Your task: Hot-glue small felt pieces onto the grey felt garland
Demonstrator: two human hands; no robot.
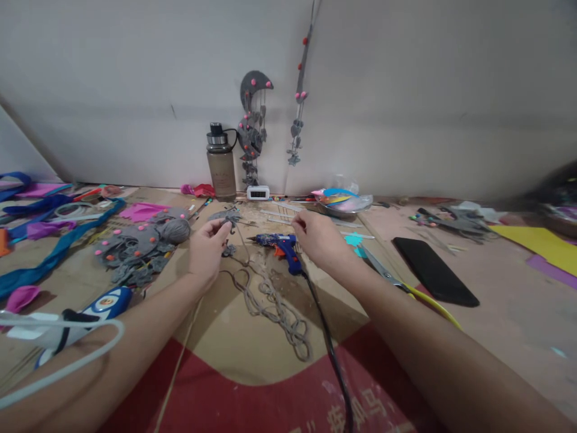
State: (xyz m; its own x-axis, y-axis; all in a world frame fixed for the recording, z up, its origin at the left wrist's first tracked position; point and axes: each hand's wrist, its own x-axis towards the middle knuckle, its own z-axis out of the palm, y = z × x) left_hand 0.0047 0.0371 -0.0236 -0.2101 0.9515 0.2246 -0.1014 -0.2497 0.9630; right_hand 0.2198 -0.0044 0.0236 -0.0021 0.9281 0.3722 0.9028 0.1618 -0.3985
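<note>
My left hand [207,249] is closed, with thumb and fingers pinching a small dark grey felt piece [232,221]. A grey cord [274,307] runs near that piece and lies in loose loops on the cardboard. Right of my left hand lies a blue glue gun [276,242], its nozzle to the left and its black cable [325,337] trailing toward me. My right hand [312,237] hovers by the back end of the glue gun, fingers curled together; whatever they pinch, if anything, is hidden. Another small grey felt shape [229,249] lies under my left hand.
Grey felt pieces with pink pompoms [135,240] and a yarn ball [175,230] lie left. A bottle [222,165] and a small digital clock [258,192] stand by the wall. Yellow-handled scissors [392,278], a black phone [435,270] and a bowl [345,207] are right.
</note>
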